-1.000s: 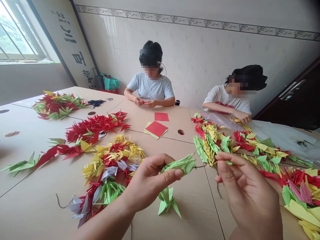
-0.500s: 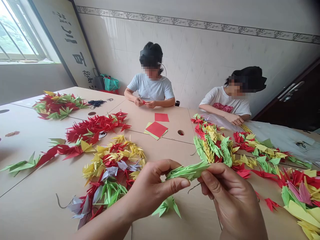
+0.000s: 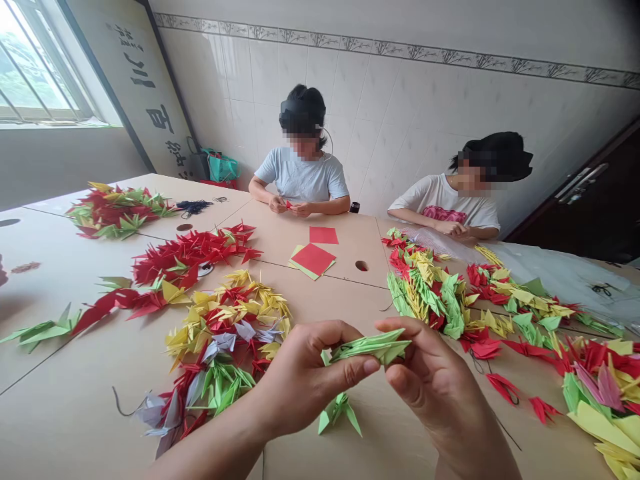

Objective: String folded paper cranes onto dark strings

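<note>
My left hand is closed round a flat stack of light green folded paper cranes, its thumb pressed along the near side. At the stack's right end is my right hand, thumb and forefinger spread apart. The forefinger reaches behind the paper tips; whether it touches them is hard to tell. Below my hands another green paper crane rests on the table. A strand of yellow, red, lilac and green cranes lies to the left of my left hand.
Piles of red cranes and mixed cranes lie at left. More crane strands fill the right side, beside clear plastic sheeting. Square paper sheets lie mid-table. Two people sit opposite, one folding red paper.
My right thumb has come off the green stack and the fingers have spread. The dark thread end under the stack no longer shows. The person at right has drawn their hands back from the yellow pieces.
</note>
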`<state>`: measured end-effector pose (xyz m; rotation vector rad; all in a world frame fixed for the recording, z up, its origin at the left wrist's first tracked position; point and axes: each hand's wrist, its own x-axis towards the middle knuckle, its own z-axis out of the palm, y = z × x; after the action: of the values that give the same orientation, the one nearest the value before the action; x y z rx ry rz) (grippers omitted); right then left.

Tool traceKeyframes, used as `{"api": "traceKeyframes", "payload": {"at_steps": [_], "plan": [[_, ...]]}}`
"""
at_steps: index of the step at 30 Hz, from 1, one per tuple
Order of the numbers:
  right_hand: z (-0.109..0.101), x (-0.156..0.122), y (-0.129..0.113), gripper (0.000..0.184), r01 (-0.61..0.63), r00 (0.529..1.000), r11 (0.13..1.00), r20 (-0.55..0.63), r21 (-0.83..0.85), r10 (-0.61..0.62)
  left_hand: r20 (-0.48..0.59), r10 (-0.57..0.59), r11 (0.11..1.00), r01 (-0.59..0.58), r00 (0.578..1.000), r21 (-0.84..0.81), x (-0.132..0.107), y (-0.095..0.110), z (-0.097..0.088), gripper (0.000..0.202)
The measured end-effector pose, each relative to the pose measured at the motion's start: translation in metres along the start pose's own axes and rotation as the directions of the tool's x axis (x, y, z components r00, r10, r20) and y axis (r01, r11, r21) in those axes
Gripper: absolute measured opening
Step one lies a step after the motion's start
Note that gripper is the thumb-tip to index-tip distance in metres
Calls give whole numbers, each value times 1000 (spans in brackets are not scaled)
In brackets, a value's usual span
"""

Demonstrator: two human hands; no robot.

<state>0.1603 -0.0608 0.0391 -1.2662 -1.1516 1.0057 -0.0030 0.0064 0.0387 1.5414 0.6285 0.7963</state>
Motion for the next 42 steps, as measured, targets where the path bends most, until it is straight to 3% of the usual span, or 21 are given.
{"api": "traceKeyframes", "payload": {"at_steps": [2, 5, 9, 14, 17, 22, 28, 37, 42], "plan": [[7, 2, 0, 34, 0, 1000, 999, 15, 51, -1, 2, -1, 1000, 1, 1000, 9, 0, 0, 2, 28], [18, 6, 0, 23, 96, 995, 990, -24, 107, -94, -63, 21, 999, -19, 998, 40, 1, -2, 6, 27], [20, 11, 8, 27, 152, 988, 983, -31, 102, -149, -91, -7, 999, 3, 996, -50, 1, -6, 7, 36], [8, 15, 13, 14, 249, 952, 943, -231, 219, -198, 26, 108, 992, -110, 994, 64, 0, -5, -3, 47], [2, 16, 9, 15, 267, 929, 909, -335, 320, -155, 57, 75, 979, -84, 996, 187, -1, -4, -6, 54], [-4, 16, 2, 14, 296, 906, 883, -399, 364, -139, 165, -17, 951, -35, 986, 306, 0, -6, -1, 58], [-6, 14, 0, 17, 327, 892, 875, -422, 356, -162, 202, 75, 950, -132, 977, 283, 4, -12, 5, 56], [-10, 12, 1, 12, 364, 886, 865, -414, 346, -207, 121, -3, 1000, 0, 993, 23, 7, -20, 8, 24], [-12, 12, 0, 12, 381, 872, 864, -440, 330, -217, 137, -13, 999, 8, 991, 32, 7, -18, 8, 28]]}}
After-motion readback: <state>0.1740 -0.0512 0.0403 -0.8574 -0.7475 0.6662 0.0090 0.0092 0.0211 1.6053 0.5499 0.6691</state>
